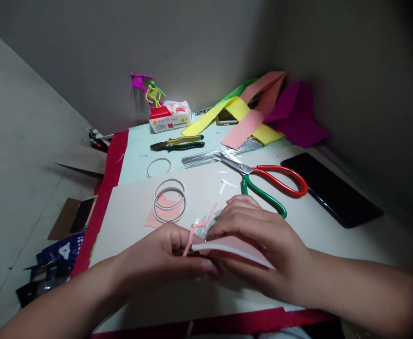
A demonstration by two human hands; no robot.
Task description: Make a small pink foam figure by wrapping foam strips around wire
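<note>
Left hand [157, 254]: closed, thumb and fingers pinching the base of a thin forked pink foam strip [195, 227] against a pink foam sheet with a white edge [236, 247].

Right hand [263, 240]: fingers curled and gripping the sheet, close beside the left hand.

Held pieces: both are in the air above a pale cardboard sheet [132, 230]; a short bare steel wire end [205, 234] shows between the hands.

Nearby: red-and-green-handled steel scissors [280, 176] lie just beyond the right hand. Two thin wire rings [169, 200] rest on a flat pink foam square [160, 213].

Further off: a loose bundle of straight steel wires [213, 156] and yellow-and-green-handled pliers [176, 143].

Risk: the narrow foam strip looks easy to tear if pinched or pulled too hard. A slackened grip could let it drop or spring loose. The bare wire end might prick a finger or snag the foam, and an elbow or wrist shifting right could nudge the scissors.
</note>
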